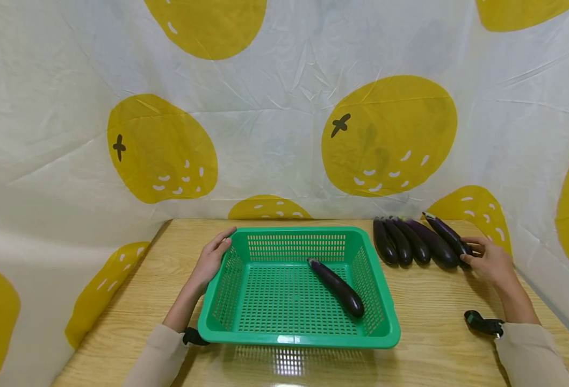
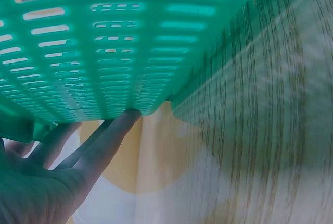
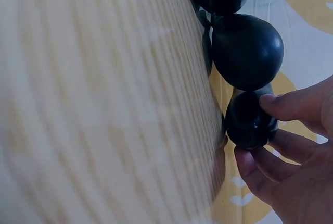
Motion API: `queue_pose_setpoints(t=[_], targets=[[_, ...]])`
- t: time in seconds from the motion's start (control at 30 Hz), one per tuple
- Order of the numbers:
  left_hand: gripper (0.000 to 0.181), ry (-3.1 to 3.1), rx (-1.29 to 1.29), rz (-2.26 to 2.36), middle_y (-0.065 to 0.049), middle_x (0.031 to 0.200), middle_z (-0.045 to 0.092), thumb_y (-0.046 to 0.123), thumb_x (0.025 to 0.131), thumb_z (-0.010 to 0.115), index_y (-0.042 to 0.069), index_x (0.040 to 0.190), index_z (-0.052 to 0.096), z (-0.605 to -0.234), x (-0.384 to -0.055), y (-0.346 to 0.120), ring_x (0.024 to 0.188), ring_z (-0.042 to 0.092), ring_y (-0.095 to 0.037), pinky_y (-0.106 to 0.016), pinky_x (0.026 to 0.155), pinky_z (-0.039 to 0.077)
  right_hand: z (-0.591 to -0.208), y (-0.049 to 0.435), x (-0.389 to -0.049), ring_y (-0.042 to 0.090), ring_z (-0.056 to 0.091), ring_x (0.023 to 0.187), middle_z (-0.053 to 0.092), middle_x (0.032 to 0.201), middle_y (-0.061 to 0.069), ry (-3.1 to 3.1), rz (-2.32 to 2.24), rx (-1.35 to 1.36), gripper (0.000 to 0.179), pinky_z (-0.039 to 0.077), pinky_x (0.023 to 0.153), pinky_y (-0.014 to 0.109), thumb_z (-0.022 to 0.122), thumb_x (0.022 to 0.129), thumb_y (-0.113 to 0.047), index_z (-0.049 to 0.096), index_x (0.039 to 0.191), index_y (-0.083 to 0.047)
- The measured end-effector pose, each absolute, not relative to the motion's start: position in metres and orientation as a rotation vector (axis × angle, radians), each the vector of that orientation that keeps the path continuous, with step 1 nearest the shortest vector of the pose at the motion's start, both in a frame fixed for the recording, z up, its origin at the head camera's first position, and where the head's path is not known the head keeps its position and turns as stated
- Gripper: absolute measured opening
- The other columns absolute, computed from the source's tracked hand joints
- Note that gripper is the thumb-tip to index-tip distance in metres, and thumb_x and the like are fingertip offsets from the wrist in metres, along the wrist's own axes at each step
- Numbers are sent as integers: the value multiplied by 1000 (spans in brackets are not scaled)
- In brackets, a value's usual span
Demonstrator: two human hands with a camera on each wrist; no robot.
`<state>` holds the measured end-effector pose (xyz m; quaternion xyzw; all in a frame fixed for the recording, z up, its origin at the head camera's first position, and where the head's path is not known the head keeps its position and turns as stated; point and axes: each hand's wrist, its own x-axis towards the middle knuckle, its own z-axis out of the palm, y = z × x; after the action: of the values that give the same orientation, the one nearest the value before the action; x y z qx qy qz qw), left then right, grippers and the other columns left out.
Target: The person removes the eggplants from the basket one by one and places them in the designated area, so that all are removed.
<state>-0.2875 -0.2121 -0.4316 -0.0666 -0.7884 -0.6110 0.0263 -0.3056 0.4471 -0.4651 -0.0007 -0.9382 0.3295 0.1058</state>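
Observation:
A green plastic basket (image 1: 296, 338) with slotted walls sits on the table in the head view. One dark purple eggplant (image 1: 337, 287) lies slantwise inside it. My left hand (image 1: 213, 258) grips the basket's left rim near the far corner, its thumb at the rim; fingers (image 2: 106, 143) touch the outer wall in the left wrist view. At the far right, my right hand (image 1: 494, 262) pinches the rounded end of the rightmost eggplant (image 1: 446, 232) between thumb and fingers. That eggplant (image 3: 250, 120) lies against its neighbour (image 3: 248, 52) in the right wrist view.
Several other eggplants (image 1: 412, 239) lie side by side to the basket's right, stems toward the back. A patterned white cloth (image 1: 269, 150) with yellow fruit hangs behind and beside the wooden table (image 1: 424, 322). Dark straps and devices (image 1: 482, 322) are at both wrists.

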Motion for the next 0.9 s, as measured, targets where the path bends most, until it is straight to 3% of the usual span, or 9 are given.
queue_pose_setpoints(t=[0.2, 0.37, 0.43, 0.53, 0.67, 0.9], targets=[[48, -2435, -189, -1889, -12, 157, 51, 34, 113, 42, 20, 159, 44, -431, -287, -211, 137, 53, -32, -32, 104, 44, -466, 447, -305, 64, 52, 121, 49, 136, 47, -2774, 967, 2, 51, 37, 62, 9, 63, 100, -9, 48, 144, 13], [49, -2437, -192, -1887, -12, 157, 50, 34, 113, 42, 18, 160, 42, -431, -287, -211, 138, 53, -32, -32, 105, 44, -465, 446, -305, 65, 51, 122, 49, 137, 47, -2776, 972, 7, 51, 37, 63, 9, 61, 102, -11, 48, 144, 12], [50, -2436, -192, -1888, -13, 157, 50, 34, 113, 42, 17, 160, 42, -431, -287, -211, 138, 52, -32, -33, 105, 43, -465, 446, -305, 64, 51, 121, 50, 137, 47, -2779, 970, 2, 51, 40, 66, 14, 61, 102, -12, 48, 145, 12], [49, -2434, -186, -1891, -14, 155, 51, 34, 113, 42, 17, 159, 42, -431, -287, -211, 137, 53, -33, -32, 104, 44, -464, 445, -304, 65, 49, 122, 49, 137, 48, -2785, 967, -4, 50, 52, 77, 34, 60, 103, -12, 48, 145, 12], [49, -2431, -180, -1898, -15, 154, 52, 33, 113, 42, 18, 159, 42, -432, -288, -211, 136, 53, -33, -29, 102, 44, -464, 444, -303, 67, 47, 122, 47, 138, 48, -2791, 960, -2, 50, 48, 88, 65, 58, 104, -13, 47, 145, 12], [49, -2434, -195, -1897, -14, 156, 51, 35, 113, 42, 19, 160, 42, -433, -289, -212, 137, 53, -33, -28, 102, 45, -467, 444, -305, 66, 47, 123, 48, 139, 46, -2788, 950, -9, 49, 45, 91, 67, 57, 105, -14, 47, 145, 11]])
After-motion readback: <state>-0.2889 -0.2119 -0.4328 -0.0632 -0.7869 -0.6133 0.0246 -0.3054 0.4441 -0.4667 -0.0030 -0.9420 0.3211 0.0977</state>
